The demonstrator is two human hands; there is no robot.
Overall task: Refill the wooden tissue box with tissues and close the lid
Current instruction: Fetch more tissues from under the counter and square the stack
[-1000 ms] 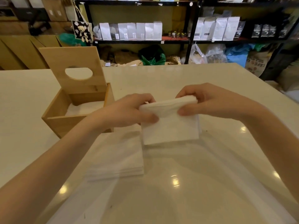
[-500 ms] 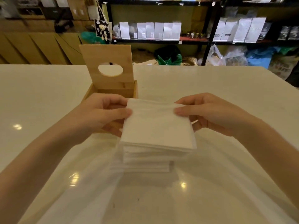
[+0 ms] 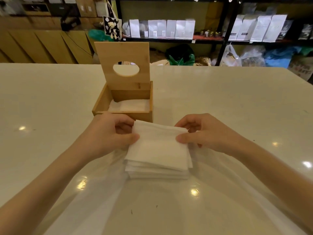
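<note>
The wooden tissue box [image 3: 103,103] stands on the white table just beyond my hands. Its lid [image 3: 123,53], with an oval hole, is raised upright at the back. White tissues [image 3: 130,106] lie inside the box. A stack of white tissues [image 3: 159,153] lies on the table in front of the box. My left hand [image 3: 110,134] pinches the stack's far left corner, thumb on top. My right hand [image 3: 203,133] pinches its far right corner the same way. The far edge of the top tissues is lifted a little.
A clear plastic sheet [image 3: 220,192] lies under the stack and spreads toward me. The white table [image 3: 237,102] reaches far to both sides. Behind it stand black shelves [image 3: 225,22] with white bags, and bags on the floor.
My view has swung so the box sits centred ahead. The bunch of tissues I held up has come down onto the stack on the table, both hands still gripping it.
</note>
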